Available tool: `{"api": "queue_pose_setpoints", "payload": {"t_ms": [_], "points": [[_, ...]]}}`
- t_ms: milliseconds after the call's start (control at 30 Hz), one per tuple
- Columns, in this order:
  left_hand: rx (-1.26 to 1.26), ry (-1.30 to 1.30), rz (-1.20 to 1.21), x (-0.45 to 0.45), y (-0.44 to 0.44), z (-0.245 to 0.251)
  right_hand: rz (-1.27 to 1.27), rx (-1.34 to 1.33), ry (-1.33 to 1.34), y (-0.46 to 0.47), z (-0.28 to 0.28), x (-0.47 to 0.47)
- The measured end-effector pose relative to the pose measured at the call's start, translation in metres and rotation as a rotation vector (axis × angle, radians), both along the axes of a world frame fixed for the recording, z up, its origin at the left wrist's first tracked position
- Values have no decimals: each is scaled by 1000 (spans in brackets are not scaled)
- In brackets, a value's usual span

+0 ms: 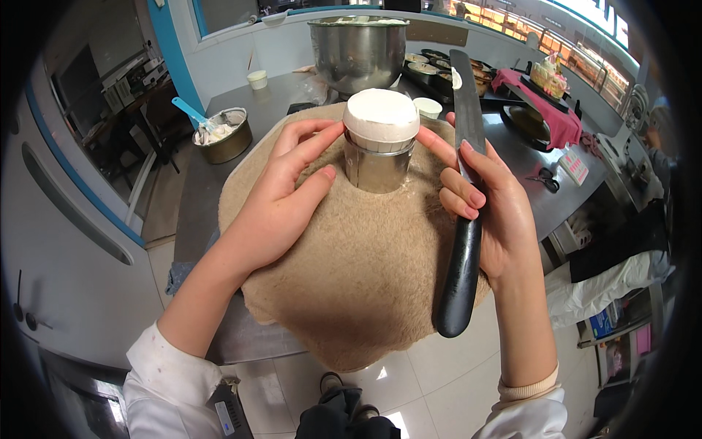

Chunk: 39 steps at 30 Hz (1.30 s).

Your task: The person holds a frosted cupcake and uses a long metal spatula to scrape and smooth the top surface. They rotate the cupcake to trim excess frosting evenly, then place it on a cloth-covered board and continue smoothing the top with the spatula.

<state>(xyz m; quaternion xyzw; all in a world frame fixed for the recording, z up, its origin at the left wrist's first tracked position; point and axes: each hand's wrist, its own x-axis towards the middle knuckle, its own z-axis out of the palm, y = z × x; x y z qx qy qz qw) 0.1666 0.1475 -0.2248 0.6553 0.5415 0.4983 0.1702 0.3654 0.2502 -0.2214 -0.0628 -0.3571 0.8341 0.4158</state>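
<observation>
A white paper cup (378, 145) topped with smooth white cream (382, 110) sits partly inside a metal mould (378, 173). My left hand (279, 189) has its fingertips against the cup's left side, just under the cream, with the thumb apart. On the opposite side, the index finger of my right hand (496, 203) touches the cup, so it is held between both hands. That right hand also grips a long icing spatula (470, 110) by its lower blade and black handle, blade pointing away from me. A dab of cream clings to the blade's left edge.
Under the mould lies a brown towel (351, 274) on a steel table (192, 219). Beyond stand a large steel mixing bowl (359, 57) and a white lidded tub (428, 107). A cream pan (227, 145) is at left; scissors (548, 183) and a decorated cake (548, 79) are at right.
</observation>
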Motion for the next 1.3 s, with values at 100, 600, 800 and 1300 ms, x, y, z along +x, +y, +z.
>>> {"api": "queue_pose_setpoints", "payload": {"t_ms": [100, 600, 800, 1300], "points": [[-14, -3, -2, -1, -1, 0, 6, 8, 7, -1, 0, 0], [-83, -54, 82, -3, 0, 2, -75, -60, 36, -3, -1, 3], [-66, -61, 42, -1, -2, 1, -32, -12, 44, -1, -3, 3], [-31, 20, 18, -4, -1, -1, -34, -5, 13, -4, 0, -2]]}}
